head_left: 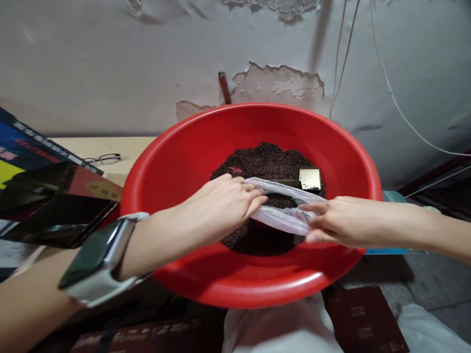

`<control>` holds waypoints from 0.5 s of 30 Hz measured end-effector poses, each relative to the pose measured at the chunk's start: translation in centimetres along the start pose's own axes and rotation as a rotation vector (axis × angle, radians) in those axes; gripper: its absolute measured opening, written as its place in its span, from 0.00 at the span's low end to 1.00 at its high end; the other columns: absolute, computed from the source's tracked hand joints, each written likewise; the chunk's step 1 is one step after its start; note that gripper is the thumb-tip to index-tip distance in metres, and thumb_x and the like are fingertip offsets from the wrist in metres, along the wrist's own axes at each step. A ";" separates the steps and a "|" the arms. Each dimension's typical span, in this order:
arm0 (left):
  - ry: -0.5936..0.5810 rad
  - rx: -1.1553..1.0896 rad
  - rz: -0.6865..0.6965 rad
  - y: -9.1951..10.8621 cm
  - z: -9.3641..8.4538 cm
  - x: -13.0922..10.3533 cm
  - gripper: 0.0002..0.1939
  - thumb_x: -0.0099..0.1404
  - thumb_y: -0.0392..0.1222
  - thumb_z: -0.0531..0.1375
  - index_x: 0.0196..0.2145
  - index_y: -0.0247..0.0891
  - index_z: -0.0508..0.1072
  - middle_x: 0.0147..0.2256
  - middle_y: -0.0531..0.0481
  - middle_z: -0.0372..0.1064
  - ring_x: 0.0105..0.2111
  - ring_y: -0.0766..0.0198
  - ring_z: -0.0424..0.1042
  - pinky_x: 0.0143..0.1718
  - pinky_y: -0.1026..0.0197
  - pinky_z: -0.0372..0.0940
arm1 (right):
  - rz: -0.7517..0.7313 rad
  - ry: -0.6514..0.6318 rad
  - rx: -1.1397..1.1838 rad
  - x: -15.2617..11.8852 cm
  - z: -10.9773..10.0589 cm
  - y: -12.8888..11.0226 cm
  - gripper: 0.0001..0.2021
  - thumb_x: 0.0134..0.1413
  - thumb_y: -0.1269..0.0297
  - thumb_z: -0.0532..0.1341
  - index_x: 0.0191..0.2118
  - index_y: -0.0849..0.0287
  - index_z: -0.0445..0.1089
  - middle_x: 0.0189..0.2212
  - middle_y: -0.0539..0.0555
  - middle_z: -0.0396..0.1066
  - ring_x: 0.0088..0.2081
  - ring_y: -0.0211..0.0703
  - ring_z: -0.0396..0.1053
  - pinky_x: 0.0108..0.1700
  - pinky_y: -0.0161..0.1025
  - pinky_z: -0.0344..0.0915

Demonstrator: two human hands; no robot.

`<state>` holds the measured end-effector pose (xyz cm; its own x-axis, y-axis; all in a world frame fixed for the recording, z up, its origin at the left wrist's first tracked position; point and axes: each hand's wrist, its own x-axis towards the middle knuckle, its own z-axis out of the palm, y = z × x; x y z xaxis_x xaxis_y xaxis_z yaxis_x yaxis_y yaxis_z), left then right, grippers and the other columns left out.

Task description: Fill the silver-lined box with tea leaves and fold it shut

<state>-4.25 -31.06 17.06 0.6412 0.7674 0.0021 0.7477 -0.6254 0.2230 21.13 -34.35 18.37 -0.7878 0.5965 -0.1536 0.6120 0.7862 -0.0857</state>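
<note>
A large red basin (176, 152) holds a heap of dark, loose dried leaves (265, 153) that look like tea. Over the heap, a thin clear plastic bag (283, 223) has its mouth stretched sideways, with leaves visible through the opening. My left hand (233, 198), palm down, pinches the bag's left rim. At the opposite rim, my right hand (329, 218) grips the film between thumb and fingers. Just behind the bag, a small gold-lined box (310, 177) rests among the leaves, with some bits on its inner face. The bag's lower part is hard to make out.
Left of the basin, eyeglasses (103, 158) lie on a pale tabletop (136, 144). Open dark-lined cartons (55, 218) and a printed blue box (25, 139) stand nearer. Behind rises a peeling wall (110, 63) with hanging cords (390, 88). A brown stool (362, 318) is below right.
</note>
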 end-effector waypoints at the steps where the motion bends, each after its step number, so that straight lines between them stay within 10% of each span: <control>1: 0.021 0.043 -0.022 0.1 0.3 0.0 0.13 0.65 0.45 0.51 0.40 0.40 0.73 0.39 0.45 0.73 0.41 0.57 0.70 0.42 0.61 0.58 | 0.036 -0.003 -0.020 0.3 0.2 -0.1 0.12 0.61 0.62 0.53 0.32 0.59 0.71 0.33 0.55 0.71 0.22 0.34 0.64 0.25 0.34 0.57; 8: 0.116 0.234 0.012 1.5 2.0 -1.2 0.24 0.63 0.34 0.51 0.58 0.39 0.60 0.55 0.40 0.64 0.50 0.55 0.67 0.46 0.58 0.62 | 0.350 0.151 -0.303 1.1 1.6 -0.3 0.23 0.55 0.68 0.56 0.57 0.65 0.58 0.48 0.67 0.65 0.28 0.44 0.70 0.20 0.38 0.56; 15: 0.257 0.287 0.076 2.8 -3.1 -1.4 0.17 0.65 0.44 0.50 0.51 0.44 0.67 0.49 0.49 0.70 0.44 0.54 0.70 0.43 0.54 0.64 | 0.211 0.316 -0.288 -0.4 -1.5 -0.6 0.13 0.55 0.63 0.58 0.47 0.59 0.67 0.37 0.58 0.73 0.34 0.45 0.72 0.28 0.36 0.64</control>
<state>-3.60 -33.50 20.68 0.6594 0.7054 0.2600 0.7412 -0.6678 -0.0683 20.97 -34.77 19.92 -0.6585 0.7327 0.1721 0.7517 0.6290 0.1983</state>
